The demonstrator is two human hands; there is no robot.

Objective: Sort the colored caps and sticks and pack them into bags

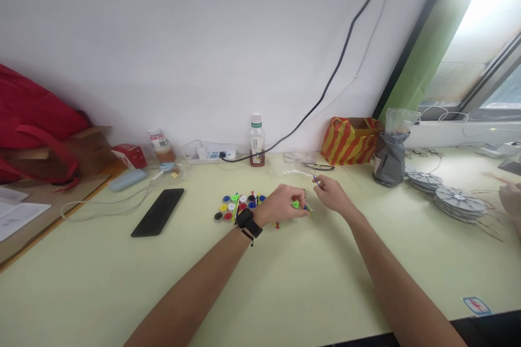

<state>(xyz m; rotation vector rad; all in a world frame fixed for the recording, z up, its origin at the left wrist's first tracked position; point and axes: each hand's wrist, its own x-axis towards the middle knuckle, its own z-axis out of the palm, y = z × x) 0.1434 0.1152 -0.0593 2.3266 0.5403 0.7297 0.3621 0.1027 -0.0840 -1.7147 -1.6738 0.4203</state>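
My left hand (283,203), with a black watch (249,222) on its wrist, is closed, its fingers curled round a small bright green disc-like piece (296,204). Thin coloured sticks poke out beside those fingertips. A short way to the right, my right hand (331,192) pinches a thin dark blue stick (315,179) that points up and left. Several round pieces in blue, white, yellow, green, red and black lie to the left of my left hand, among them a red disc (228,217) and a black disc (218,217). My left hand and wrist hide some of them.
A black phone (158,212) lies at the left. Along the wall stand two drink bottles, the middle one (256,141) near a power strip (215,150), and a striped bag (350,141). Stacked grey discs (459,203) sit at the right, near another person's hand (510,198).
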